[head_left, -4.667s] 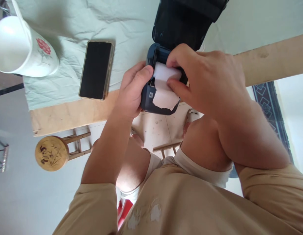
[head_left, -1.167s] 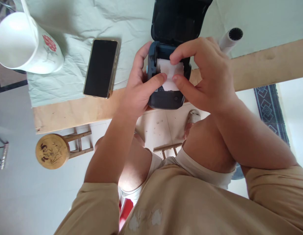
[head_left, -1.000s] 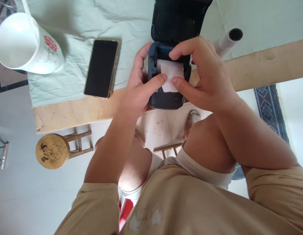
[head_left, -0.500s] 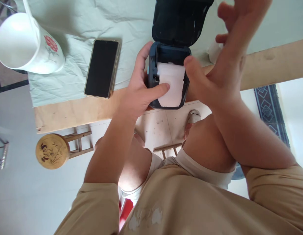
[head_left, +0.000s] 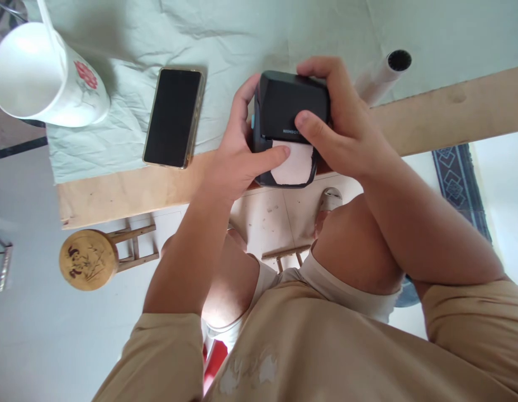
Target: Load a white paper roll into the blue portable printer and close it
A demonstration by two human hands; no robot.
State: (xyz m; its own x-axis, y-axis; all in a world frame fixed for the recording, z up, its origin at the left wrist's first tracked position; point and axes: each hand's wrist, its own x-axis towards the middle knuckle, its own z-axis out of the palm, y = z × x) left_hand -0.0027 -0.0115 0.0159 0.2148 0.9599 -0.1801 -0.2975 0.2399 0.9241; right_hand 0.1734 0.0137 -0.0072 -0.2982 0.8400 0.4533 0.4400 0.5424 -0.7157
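Black plastic printer [head_left: 262, 177], held in both hands over the near edge of the worktop [head_left: 124, 198]; whether it rests there I cannot tell. Its lid [head_left: 284, 97] looks down, with a paper strip [head_left: 298, 167] coming out under its near edge and lying over the front. So paper laid out and lid down look done; whether the lid has latched does not show, and the strip's ragged end is untrimmed. The left hand [head_left: 237, 162] has its fingers curled round one side, thumb pressing the paper; the right hand [head_left: 346, 125] spans the lid, fingers at the far edge, thumb on top.

Pale green cloth [head_left: 233, 33] covers most of the worktop, leaving a bare wooden border. On it are a phone [head_left: 172, 117] left of the printer, a flowered cup [head_left: 80, 95] beyond that, and a white tube [head_left: 378, 84] to the right. Below, a round stool [head_left: 89, 259] and a patterned rug [head_left: 460, 184].
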